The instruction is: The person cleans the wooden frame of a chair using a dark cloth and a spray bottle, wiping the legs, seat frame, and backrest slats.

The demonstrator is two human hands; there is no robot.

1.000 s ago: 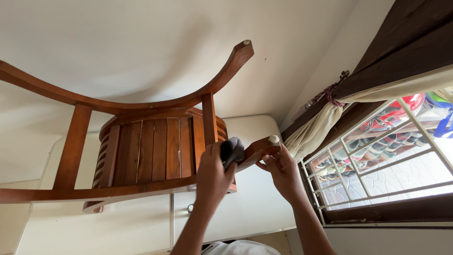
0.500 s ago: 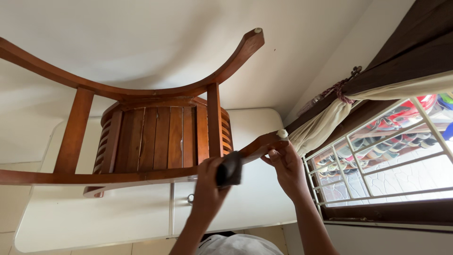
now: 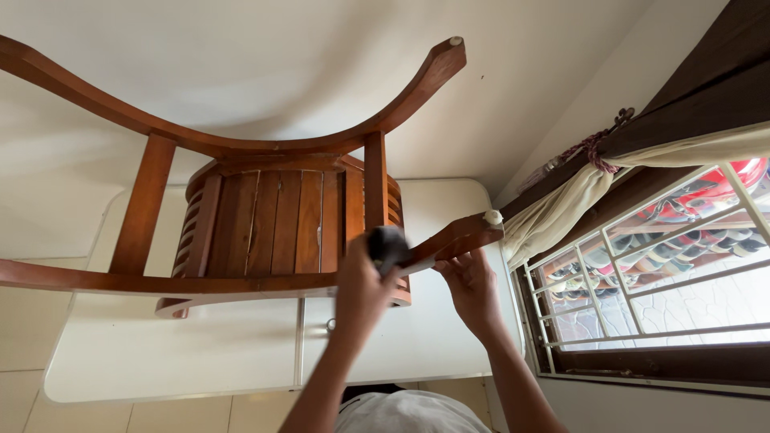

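- A brown wooden chair [image 3: 265, 216] lies turned over on a white cabinet [image 3: 160, 353], its slatted seat underside facing the person and its curved rails sweeping up and out. Lying this way, the legs and rails are within easy reach.
- The left hand [image 3: 362, 285] is closed around a dark grey cloth [image 3: 387, 247], pressing it against the near rail [image 3: 449, 240] of the chair where that rail meets the seat frame. The cloth is blurred, so its folds cannot be made out.
- The right hand [image 3: 469, 289] sits just under the same rail, nearer its tip. Its fingers curl up against the wood from below, seemingly to steady the rail against the push of the cloth.
- A small pale cap [image 3: 492, 217] sits at the tip of that rail, just beyond the right hand; a matching cap [image 3: 455, 41] tops the far rail, well above the seat.
- Beyond the rail tip, away from the chair, a cream curtain [image 3: 561, 208] is tied back with a cord, beside a window with a white metal grille [image 3: 642, 273].
- A plain white wall [image 3: 281, 72] rises behind the chair.
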